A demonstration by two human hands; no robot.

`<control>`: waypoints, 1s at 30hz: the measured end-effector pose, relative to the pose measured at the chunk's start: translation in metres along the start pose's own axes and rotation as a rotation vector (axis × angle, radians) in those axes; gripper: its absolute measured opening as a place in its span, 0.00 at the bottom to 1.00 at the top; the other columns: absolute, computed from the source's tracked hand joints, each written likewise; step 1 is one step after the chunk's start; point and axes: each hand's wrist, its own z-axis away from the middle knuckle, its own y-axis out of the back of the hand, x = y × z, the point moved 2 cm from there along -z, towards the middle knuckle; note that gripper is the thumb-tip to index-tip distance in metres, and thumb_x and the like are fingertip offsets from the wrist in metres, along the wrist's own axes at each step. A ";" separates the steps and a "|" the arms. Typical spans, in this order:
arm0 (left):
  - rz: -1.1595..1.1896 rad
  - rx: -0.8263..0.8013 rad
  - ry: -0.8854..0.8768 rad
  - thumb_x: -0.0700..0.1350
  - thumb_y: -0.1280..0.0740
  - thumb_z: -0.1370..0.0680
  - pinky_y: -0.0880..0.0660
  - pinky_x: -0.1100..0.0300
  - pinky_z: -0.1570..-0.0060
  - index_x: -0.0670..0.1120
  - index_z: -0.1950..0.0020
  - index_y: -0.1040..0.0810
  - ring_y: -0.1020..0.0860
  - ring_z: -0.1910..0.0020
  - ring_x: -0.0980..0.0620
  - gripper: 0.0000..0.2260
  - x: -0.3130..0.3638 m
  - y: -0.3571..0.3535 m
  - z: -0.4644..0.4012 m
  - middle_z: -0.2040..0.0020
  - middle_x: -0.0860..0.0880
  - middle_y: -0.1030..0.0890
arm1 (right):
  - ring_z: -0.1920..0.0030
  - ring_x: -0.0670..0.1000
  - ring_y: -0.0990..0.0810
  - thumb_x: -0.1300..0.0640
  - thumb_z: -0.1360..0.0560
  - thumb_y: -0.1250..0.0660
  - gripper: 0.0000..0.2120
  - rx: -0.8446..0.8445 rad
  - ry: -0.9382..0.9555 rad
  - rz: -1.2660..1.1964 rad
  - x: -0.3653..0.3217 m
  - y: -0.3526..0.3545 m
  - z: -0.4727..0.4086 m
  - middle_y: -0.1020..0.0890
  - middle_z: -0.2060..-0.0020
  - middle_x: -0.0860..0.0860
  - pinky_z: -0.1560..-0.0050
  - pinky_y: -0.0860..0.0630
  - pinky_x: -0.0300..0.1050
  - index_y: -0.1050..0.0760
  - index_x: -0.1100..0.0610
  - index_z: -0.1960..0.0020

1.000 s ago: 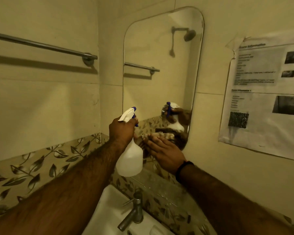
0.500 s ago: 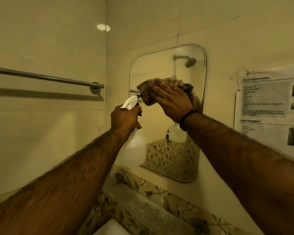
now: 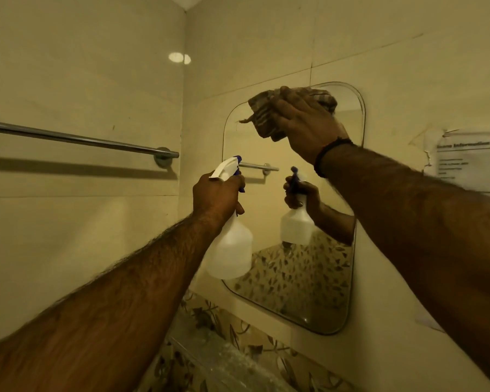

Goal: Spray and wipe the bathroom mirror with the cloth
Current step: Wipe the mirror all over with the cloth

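The right hand (image 3: 306, 123) is pressing the bunched cloth (image 3: 266, 120) against the mirror (image 3: 294, 278) at its top edge, wiping; the left hand (image 3: 218, 193) is clenched round the spray bottle (image 3: 229, 250). Next, probably sweeping downward.

Bathroom, tiled. Glossy cream wall tiles (image 3: 82, 236) meeting at a corner. Chrome towel rail (image 3: 77, 140) bolted to left wall. Frameless rounded-corner wall mirror (image 3: 297, 281) on right wall, reflecting the rail. Leaf-patterned border tile strip (image 3: 227, 332) under mirror's lower edge. Printed paper notice (image 3: 470, 162) stuck beside mirror's right edge.
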 end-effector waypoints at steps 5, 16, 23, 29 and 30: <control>0.000 0.009 0.011 0.46 0.27 0.29 0.24 0.58 0.64 0.44 0.39 0.22 0.23 0.81 0.53 0.20 -0.005 -0.002 -0.005 0.56 0.40 0.15 | 0.24 0.61 0.44 0.68 0.28 0.35 0.28 -0.014 0.007 -0.015 0.008 0.000 -0.009 0.37 0.25 0.57 0.25 0.49 0.59 0.33 0.56 0.29; -0.009 0.005 0.017 0.46 0.29 0.27 0.18 0.52 0.57 0.45 0.45 0.20 0.22 0.77 0.48 0.12 -0.021 -0.008 -0.001 0.57 0.43 0.14 | 0.25 0.62 0.43 0.57 0.23 0.45 0.25 -0.087 -0.022 -0.039 -0.005 0.002 0.001 0.39 0.25 0.58 0.26 0.48 0.61 0.38 0.55 0.26; -0.020 -0.009 0.052 0.47 0.29 0.27 0.16 0.48 0.56 0.45 0.40 0.19 0.21 0.77 0.47 0.17 -0.044 -0.010 0.012 0.54 0.43 0.14 | 0.24 0.60 0.46 0.56 0.22 0.47 0.26 -0.130 0.000 -0.119 -0.032 -0.003 0.030 0.42 0.24 0.57 0.25 0.50 0.60 0.43 0.54 0.24; -0.036 -0.005 0.088 0.47 0.29 0.29 0.17 0.48 0.58 0.45 0.47 0.17 0.21 0.77 0.44 0.13 -0.060 -0.011 0.026 0.58 0.44 0.14 | 0.23 0.59 0.48 0.57 0.23 0.46 0.27 -0.161 0.029 -0.169 -0.064 -0.008 0.063 0.42 0.23 0.56 0.24 0.52 0.59 0.42 0.53 0.24; -0.042 -0.003 0.099 0.47 0.30 0.30 0.18 0.49 0.59 0.45 0.47 0.16 0.22 0.77 0.44 0.13 -0.064 -0.011 0.028 0.59 0.44 0.14 | 0.23 0.59 0.48 0.57 0.23 0.47 0.27 -0.170 0.032 -0.179 -0.070 -0.009 0.068 0.42 0.23 0.55 0.24 0.52 0.58 0.42 0.54 0.24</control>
